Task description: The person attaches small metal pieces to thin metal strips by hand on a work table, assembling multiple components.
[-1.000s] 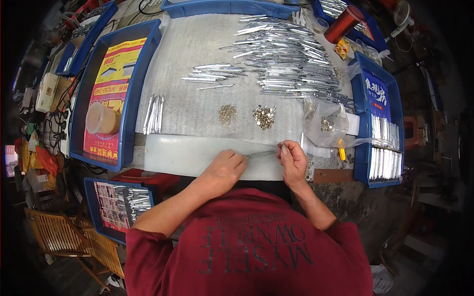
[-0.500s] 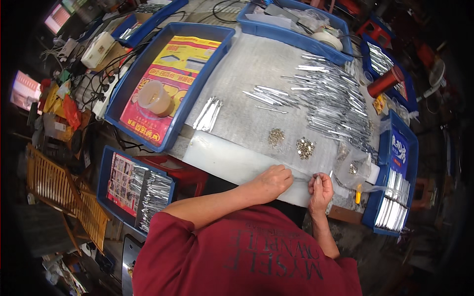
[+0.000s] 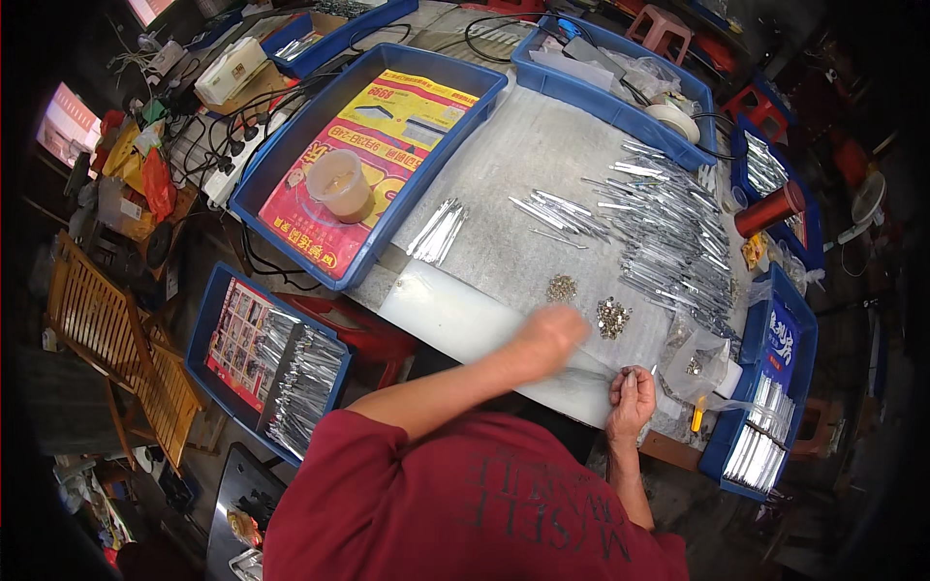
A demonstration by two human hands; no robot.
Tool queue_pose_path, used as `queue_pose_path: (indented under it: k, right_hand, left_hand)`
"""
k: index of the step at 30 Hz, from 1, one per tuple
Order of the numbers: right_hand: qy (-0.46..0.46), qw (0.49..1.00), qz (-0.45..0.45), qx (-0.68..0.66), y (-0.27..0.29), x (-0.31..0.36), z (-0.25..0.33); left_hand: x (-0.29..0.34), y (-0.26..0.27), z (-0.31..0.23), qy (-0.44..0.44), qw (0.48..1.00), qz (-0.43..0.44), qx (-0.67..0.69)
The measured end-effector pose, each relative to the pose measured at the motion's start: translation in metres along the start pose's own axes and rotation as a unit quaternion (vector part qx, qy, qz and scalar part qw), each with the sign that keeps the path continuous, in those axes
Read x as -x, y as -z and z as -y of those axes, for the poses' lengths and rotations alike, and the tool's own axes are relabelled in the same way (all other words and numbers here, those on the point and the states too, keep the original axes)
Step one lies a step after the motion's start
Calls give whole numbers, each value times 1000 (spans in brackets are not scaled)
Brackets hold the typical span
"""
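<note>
While round gold-metal bits [image 3: 562, 288] lie 12 o'clock of L hand [image 3: 550, 341] (fingers: can't tell), R hand [image 3: 632, 399] has fingers together; prob. picking, next needs pinch.

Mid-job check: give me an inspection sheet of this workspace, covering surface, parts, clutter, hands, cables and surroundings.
Surface: grey mat, with a white board along the near edge.
Parts: large heap of metal strips, smaller heap, two piles of small metal bits.
Clutter: clear bag on the right; plastic cup inside the large blue tray.
Left hand: blurred, near the two piles; cannot tell what it holds.
Right hand: at the board's right end; any held piece is too small to tell.
Cables: black, tangled, beyond the large tray's left side.
Surroundings: wooden chair at left.
</note>
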State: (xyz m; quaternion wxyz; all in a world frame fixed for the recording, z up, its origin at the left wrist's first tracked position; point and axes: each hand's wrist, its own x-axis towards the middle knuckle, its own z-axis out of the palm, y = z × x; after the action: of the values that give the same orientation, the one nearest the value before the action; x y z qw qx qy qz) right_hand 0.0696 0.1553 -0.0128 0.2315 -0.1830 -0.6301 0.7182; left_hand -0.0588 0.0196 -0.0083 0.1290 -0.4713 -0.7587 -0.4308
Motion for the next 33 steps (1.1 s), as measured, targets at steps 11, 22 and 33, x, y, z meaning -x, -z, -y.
queue_pose_path:
  k: [11, 22, 33]
  right_hand:
    - [3, 1000, 13, 24, 0, 0, 2]
    - [-1, 999, 17, 28, -1, 1, 2]
    - [7, 997, 15, 73, -3, 2, 1]
  left_hand:
    - [1, 116, 118, 254, 906, -71, -331]
    - [-30, 78, 95, 130, 966, -51, -219]
    - [-52, 30, 94, 85, 973, 90, -196]
